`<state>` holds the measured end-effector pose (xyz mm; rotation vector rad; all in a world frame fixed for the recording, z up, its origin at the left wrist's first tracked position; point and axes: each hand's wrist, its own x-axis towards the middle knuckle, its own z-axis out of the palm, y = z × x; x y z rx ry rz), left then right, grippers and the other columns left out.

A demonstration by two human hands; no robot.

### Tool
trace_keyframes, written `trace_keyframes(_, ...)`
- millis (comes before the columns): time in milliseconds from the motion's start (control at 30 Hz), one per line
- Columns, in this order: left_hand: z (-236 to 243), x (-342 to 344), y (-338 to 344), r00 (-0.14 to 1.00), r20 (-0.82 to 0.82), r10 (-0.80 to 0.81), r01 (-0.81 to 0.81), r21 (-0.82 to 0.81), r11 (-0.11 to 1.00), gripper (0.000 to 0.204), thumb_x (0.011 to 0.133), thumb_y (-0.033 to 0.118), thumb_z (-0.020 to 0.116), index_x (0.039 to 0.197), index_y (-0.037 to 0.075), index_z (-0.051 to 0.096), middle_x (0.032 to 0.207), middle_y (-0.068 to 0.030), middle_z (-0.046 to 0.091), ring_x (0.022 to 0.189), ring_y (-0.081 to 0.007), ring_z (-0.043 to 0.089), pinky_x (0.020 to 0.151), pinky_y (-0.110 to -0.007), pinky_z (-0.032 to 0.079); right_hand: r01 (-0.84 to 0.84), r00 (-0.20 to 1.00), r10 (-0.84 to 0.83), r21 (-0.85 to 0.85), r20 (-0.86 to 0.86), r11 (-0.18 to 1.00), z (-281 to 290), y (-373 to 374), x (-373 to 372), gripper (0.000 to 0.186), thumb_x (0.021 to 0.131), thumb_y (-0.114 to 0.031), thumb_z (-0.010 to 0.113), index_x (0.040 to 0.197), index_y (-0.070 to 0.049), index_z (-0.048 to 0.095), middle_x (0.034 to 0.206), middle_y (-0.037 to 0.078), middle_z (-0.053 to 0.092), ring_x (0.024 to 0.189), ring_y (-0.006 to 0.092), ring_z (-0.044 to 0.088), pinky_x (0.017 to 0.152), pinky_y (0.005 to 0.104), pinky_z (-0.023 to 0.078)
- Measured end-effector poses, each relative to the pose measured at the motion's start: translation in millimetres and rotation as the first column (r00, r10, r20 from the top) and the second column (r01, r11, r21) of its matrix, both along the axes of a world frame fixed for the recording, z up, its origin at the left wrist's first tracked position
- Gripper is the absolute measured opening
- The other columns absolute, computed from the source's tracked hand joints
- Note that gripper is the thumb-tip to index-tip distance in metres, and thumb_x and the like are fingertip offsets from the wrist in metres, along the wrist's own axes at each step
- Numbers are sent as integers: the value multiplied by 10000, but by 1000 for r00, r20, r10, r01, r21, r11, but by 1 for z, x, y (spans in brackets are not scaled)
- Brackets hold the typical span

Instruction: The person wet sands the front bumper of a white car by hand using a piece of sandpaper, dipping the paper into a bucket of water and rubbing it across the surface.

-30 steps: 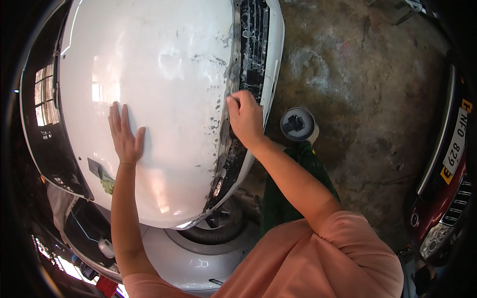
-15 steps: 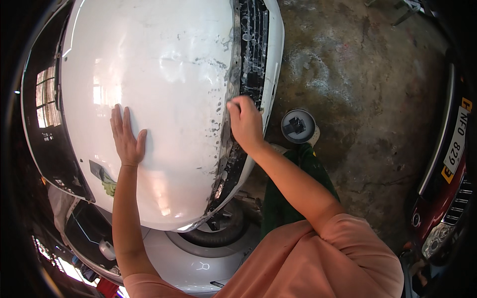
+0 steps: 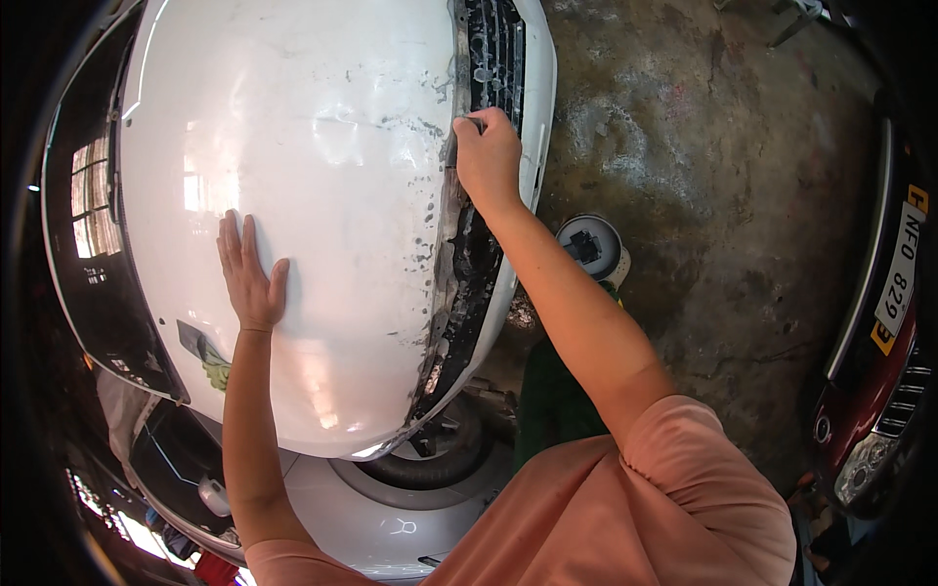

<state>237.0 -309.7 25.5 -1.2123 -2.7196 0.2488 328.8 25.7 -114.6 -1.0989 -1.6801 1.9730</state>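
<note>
A white car hood fills the left and middle of the view. My left hand lies flat on it, fingers stretched out, holding nothing. At the hood's front edge, my right hand is closed, pressing a small dark grey piece that looks like sandpaper; most of it is hidden by the fingers. The worn edge strip under and around that hand shows grey, with chipped patches beside it. Just past it runs the black grille.
On the hood near the windshield lie a dark flat sheet and a green cloth. A round bucket with dark pieces in it stands on the stained concrete floor. The dark red car is at right, a silvery car at the bottom.
My right hand has slid along the hood's front edge, away from me, toward the top of the view. My left hand has stayed in place on the hood.
</note>
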Motion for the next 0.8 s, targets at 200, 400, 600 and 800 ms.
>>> trace_keyframes(200, 2, 3, -3, 1000, 5, 9, -9, -3, 1000, 753, 1036, 569, 403, 1584, 59, 328, 1655, -227, 251, 1527, -435, 231, 1234, -579, 193, -44, 999, 45, 89, -9, 995, 1, -16, 18, 214, 941, -186, 651, 964, 27, 649, 878, 218, 689, 827, 369, 676, 785, 442, 520)
trace_keyframes(400, 0, -1, 2, 1000, 5, 4, -4, -14, 1000, 763, 1043, 579, 370, 1589, 48, 321, 1660, -223, 247, 1538, -419, 213, 1249, -553, 170, 8, 997, 13, 277, -77, 961, -16, 44, -46, 208, 938, -202, 641, 974, 2, 663, 926, 208, 692, 888, 410, 659, 803, 462, 514)
trace_keyframes(600, 4, 5, -4, 999, 28, 40, -40, -1, 999, 794, 1027, 617, 401, 1579, 52, 325, 1650, -251, 242, 1523, -460, 223, 1216, -619, 200, -40, 990, 82, 339, -111, 940, -17, 25, -27, 182, 940, -200, 631, 954, -21, 662, 964, 191, 686, 923, 404, 651, 812, 469, 509)
trace_keyframes(800, 2, -4, 7, 999, 42, 12, -13, 18, 1000, 791, 1029, 619, 392, 1576, 52, 331, 1648, -257, 243, 1516, -475, 229, 1214, -621, 201, 109, 986, -37, 466, -161, 878, -30, 105, -132, 190, 944, -220, 644, 981, -39, 687, 993, 177, 665, 936, 400, 638, 840, 474, 510)
